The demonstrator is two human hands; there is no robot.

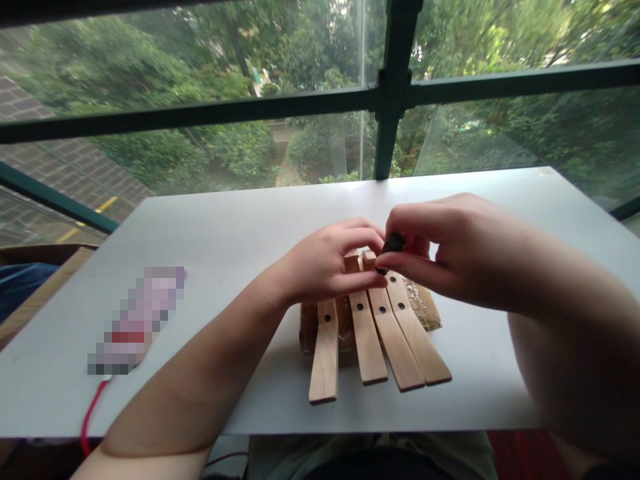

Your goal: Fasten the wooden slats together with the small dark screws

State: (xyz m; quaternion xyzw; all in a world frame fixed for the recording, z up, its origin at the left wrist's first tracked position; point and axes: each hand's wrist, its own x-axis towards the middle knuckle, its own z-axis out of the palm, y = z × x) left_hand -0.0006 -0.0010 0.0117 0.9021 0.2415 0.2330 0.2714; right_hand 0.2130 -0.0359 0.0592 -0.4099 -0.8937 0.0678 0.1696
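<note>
My right hand (425, 243) pinches a small dark object (393, 244) between thumb and fingers; its kind cannot be made out. My left hand (345, 260) meets it from the other side, with bent fingertips and thumb closed about the same object. Below both hands lie several pale wooden strips (370, 353), each slightly bent and bearing dark round screw-like spots. They rest with their far ends on a brown block (307, 327), which has a glossy side and whitish specks at the right. My hands partly hide the strips' far ends.
A white table (225, 233) stands against a window with dark green bars (395, 87). At the left lies a blurred-out flat device (145, 320) with a red cable (90, 413). A cardboard box (45, 293) with blue cloth stands beyond the table's left edge.
</note>
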